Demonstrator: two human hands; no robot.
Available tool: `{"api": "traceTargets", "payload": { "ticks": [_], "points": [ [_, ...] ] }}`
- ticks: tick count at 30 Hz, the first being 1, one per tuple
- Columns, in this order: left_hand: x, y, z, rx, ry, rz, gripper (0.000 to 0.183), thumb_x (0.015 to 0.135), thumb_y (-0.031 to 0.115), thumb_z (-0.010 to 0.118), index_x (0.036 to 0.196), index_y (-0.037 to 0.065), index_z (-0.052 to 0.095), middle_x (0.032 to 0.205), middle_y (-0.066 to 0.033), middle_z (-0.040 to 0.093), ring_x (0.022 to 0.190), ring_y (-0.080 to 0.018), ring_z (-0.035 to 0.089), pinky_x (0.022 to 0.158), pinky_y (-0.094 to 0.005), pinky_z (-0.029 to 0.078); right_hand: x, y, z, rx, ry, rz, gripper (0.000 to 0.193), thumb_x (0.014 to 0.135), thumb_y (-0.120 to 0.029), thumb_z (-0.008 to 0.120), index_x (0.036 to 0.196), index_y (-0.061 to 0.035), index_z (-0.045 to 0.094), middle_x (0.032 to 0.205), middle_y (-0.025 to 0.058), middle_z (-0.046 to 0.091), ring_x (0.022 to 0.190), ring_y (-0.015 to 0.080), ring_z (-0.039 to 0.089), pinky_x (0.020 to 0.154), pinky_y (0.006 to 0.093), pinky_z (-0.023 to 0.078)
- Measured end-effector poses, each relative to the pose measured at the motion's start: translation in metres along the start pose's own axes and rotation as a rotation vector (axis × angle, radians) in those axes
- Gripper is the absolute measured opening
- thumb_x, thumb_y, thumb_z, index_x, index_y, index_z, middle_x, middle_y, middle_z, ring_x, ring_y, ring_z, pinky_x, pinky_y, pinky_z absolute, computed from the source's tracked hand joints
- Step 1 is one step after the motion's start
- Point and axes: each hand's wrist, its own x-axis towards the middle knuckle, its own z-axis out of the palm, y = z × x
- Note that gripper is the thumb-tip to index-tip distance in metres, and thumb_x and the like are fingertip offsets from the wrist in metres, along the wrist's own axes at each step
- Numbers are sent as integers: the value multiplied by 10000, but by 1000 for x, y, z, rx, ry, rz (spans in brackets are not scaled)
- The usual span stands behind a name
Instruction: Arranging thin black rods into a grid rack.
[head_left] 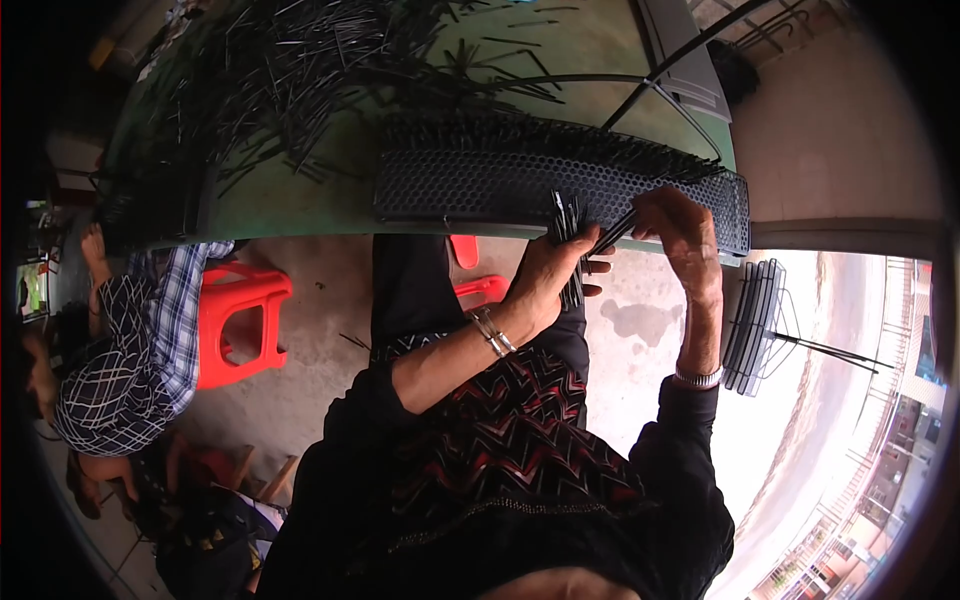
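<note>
Head view: left hand [549,269] clasps black sticks [567,214], while right hand's grip [680,226] pinches more.

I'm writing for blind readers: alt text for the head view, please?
A person's left grip holds thin black sticks before a perforated black panel, while the right grip pinches a few more. Beyond, to the left, a heap of similar sticks lies on a green table; a red stool stands below.

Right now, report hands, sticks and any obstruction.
Left hand holding stick bundle. Right hand pinching more sticks. Holed rack just ahead; nothing visibly blocking.
</note>
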Motion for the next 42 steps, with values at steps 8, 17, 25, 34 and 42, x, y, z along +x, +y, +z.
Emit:
{"api": "traceTargets", "payload": {
  "ticks": [8,17,25,34,42],
  "points": [
    [8,-14,-5,-148,-62,-76,211,925,263,617,1009,69,625,929,-92,689,850,-187,675,664,-307,524,23,-5,-13,-222,468,-137,158,926,-109,568,993,10,647,784,64,666,715,102,623,696,253,491],
    [13,-18,-8,-276,-143,-103,236,948,233,570,1093,47,561,972,-130,670,917,-236,664,766,-389,562,46,18,-8,-430,495,-273,159,933,-144,583,1017,-25,647,864,100,690,716,153,673,649,268,503],
    [15,-20,-10,-272,-127,-120,263,981,288,513,1139,82,551,1054,-133,646,1009,-237,634,821,-410,540,54,21,-14,-573,418,-318,118,927,-98,579,1000,-24,635,855,90,670,713,142,675,631,259,508],
    [16,-23,-7,-315,-108,-90,263,986,287,507,1134,72,538,1026,-131,641,996,-254,634,849,-427,532,54,23,-7,-548,460,-326,107,919,-80,589,1003,-27,630,859,93,677,733,142,690,636,252,508],
    [11,-17,-6,-294,-81,-97,260,983,290,513,1141,86,543,1010,-122,643,971,-251,639,846,-434,535,44,15,5,-513,451,-323,76,894,-75,617,969,-61,624,755,100,630,617,191,623,588,290,483]
  ]
}}
